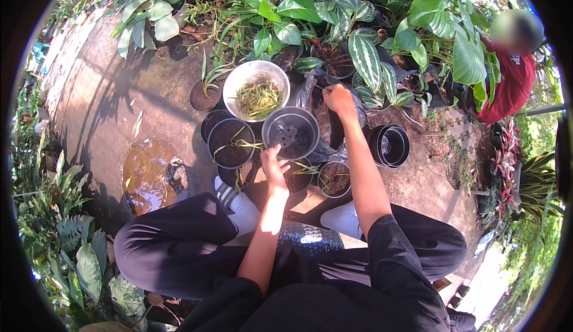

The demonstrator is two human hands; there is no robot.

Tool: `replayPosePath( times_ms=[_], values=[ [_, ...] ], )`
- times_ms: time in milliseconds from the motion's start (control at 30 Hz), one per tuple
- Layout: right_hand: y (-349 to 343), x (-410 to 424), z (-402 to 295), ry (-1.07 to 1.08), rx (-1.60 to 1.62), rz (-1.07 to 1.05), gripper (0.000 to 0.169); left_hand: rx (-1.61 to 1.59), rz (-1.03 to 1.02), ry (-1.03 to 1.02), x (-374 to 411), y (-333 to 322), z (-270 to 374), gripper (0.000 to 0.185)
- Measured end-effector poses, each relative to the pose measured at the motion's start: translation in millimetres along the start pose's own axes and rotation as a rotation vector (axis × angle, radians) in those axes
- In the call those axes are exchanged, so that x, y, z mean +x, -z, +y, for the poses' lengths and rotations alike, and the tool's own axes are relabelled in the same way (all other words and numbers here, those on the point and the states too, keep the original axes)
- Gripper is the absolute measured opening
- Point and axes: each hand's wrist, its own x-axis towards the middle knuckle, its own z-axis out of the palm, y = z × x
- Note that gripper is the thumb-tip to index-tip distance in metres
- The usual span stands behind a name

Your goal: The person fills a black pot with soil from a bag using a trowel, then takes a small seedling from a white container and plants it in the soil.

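My left hand (274, 169) grips the near rim of a black plastic nursery pot (291, 132), which is tilted so that its bare inside and drainage holes show. Beyond it to the right, my right hand (339, 100) is closed at the mouth of a dark plastic bag (305, 91) with brown soil inside. A thin handle seems to be in its fingers; the rest of that tool is hidden. Soil-filled pots surround the held one, among them a pot with a drooping seedling (231, 146) and a smaller pot of soil (334, 179).
A white bucket (230, 91) holds cut grassy plants. Nested black pots (388, 146) stand at the right. At the left lies a round basin of brown water (147, 175). Leafy potted plants (365, 59) line the far side. A person in a red shirt (515, 83) is at the right.
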Motion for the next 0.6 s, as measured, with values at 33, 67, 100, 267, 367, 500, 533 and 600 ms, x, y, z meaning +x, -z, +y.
replayPosePath(
  times_ms=[33,67,100,267,367,500,533,600],
  values=[
    [-3,4,5,0.012,-0.017,-0.03,0.033,-0.005,-0.004,0.0,1,0,0,0.049],
    [-2,8,14,0.021,-0.034,-0.057,0.034,-0.003,-0.011,0.002,0,-1,-1,0.049],
    [-2,10,17,0.037,-0.048,-0.09,0.035,0.0,-0.011,-0.001,1,0,-1,0.048],
    [37,-10,9,-0.026,-0.113,-0.097,0.032,0.003,-0.002,-0.004,1,3,-3,0.048],
    [45,-15,4,-0.03,-0.123,-0.046,0.033,0.005,-0.013,0.002,0,3,-2,0.049],
    [52,-15,-5,-0.051,-0.122,-0.059,0.031,-0.002,-0.015,-0.01,5,7,-7,0.051],
    [47,-14,-6,-0.042,-0.106,-0.059,0.031,-0.003,-0.018,-0.013,6,9,-8,0.051],
    [29,-7,-4,-0.022,-0.126,-0.034,0.03,-0.002,-0.019,-0.012,7,10,-9,0.052]
  ],
)
